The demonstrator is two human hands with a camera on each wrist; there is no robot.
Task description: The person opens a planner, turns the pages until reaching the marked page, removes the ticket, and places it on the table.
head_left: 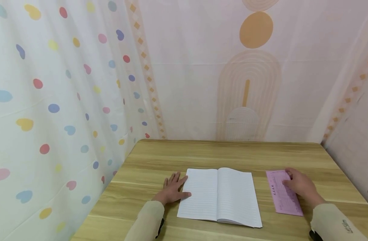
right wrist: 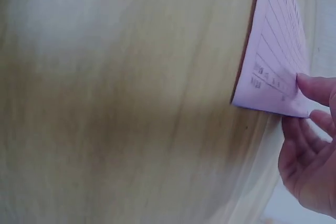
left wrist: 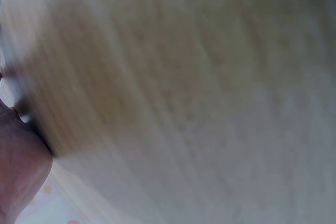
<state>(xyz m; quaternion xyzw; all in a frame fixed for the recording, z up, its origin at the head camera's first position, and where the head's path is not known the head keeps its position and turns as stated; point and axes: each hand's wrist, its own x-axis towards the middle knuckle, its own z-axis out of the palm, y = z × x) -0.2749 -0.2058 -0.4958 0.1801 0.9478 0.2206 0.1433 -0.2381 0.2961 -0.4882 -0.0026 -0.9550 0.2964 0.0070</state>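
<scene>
An open notebook (head_left: 202, 194) with white ruled pages lies in the middle of the table in the head view. My left hand (head_left: 172, 191) rests at its left edge, fingers spread, with the thumb on the page. To the right of the notebook is a pink receipt pad (head_left: 283, 194) with printed lines and small text. My right hand (head_left: 301, 184) pinches the pad's right edge. In the right wrist view the thumb of the right hand (right wrist: 312, 145) lies on top of the pad (right wrist: 278, 51), and the other fingers are at or under its edge.
The wooden table (head_left: 232, 154) has a light grain. A dotted curtain (head_left: 66, 117) hangs along its left side, and a patterned curtain (head_left: 190, 100) hangs behind it. The left wrist view shows mostly blurred table surface (left wrist: 173, 77).
</scene>
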